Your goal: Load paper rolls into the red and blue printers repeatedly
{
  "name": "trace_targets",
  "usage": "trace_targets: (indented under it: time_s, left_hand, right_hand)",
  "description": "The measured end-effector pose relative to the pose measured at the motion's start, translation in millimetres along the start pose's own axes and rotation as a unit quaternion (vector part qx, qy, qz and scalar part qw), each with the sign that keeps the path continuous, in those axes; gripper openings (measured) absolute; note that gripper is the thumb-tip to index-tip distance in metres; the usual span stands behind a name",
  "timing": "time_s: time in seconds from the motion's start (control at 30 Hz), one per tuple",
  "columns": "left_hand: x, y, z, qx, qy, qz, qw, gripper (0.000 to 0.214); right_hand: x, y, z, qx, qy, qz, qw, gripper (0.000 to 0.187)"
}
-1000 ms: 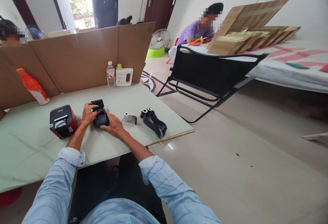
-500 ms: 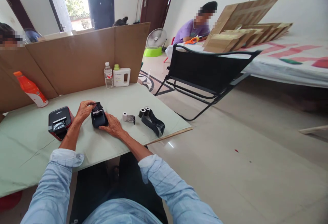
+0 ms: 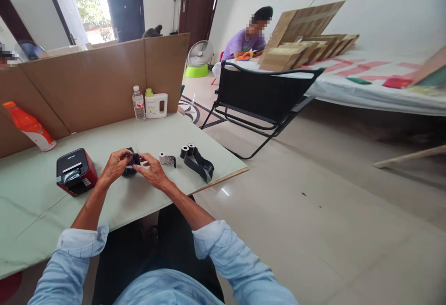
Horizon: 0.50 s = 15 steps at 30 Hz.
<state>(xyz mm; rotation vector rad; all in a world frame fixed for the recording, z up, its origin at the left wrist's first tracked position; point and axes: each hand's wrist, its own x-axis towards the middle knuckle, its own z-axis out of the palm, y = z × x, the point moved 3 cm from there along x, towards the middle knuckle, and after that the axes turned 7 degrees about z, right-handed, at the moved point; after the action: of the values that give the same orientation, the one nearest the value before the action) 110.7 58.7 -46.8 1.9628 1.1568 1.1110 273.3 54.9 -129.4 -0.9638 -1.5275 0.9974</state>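
Note:
My left hand (image 3: 116,166) and my right hand (image 3: 152,171) meet over a small black portable label printer (image 3: 128,171) on the table. Between their pinched fingertips is a dark, glossy strip (image 3: 134,160); its far end and whether it is joined to the printer are hidden. My hands cover most of the printer. Left of them stands a larger black and red label printer (image 3: 75,171) with a dark strip at its front slot. To the right lie a small white-cored roll (image 3: 162,157) with a printed black tail and two black rolls (image 3: 188,149) with long, loose black strips.
An orange bottle (image 3: 30,128), a clear water bottle (image 3: 138,105) and a white jug (image 3: 156,106) stand along the cardboard screen (image 3: 104,86). A black folding chair (image 3: 266,93) is beyond the table's right corner. Farther back, a person in purple (image 3: 244,42) sits by cardboard boxes (image 3: 306,49).
My right hand has left the small printer's side and come up to meet my left hand at the dark strip. The view has swung slightly right.

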Motion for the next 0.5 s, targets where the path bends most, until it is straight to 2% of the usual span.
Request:
trace_targets:
  time_s: [0.13,0.23,0.33,0.43,0.5]
  left_hand:
    - [-15.5,-1.7,17.4,-0.008,-0.04,0.0,0.999,0.029]
    - [-22.4,-6.2,25.7,-0.056,-0.052,-0.007,0.997,0.027]
    - [-24.7,-13.9,34.0,-0.112,-0.078,-0.026,0.99,0.039]
    - [-23.5,-22.2,43.6,-0.106,-0.124,-0.029,0.986,0.026]
    - [-20.8,-27.0,49.4,-0.077,-0.131,-0.018,0.988,0.016]
  right_hand:
    - [-17.9,-3.2,-6.3,0.02,0.03,0.014,0.999,0.019]
    - [-26.6,-1.2,-11.8,0.029,0.043,0.025,0.998,0.02]
    - [-30.7,-1.7,-19.6,0.043,0.058,0.029,0.997,0.022]
    - [-33.5,-6.2,-32.6,0.014,0.064,0.009,0.998,0.019]
    - [-35.6,-10.3,-46.7,-0.043,0.081,-0.034,0.995,0.018]
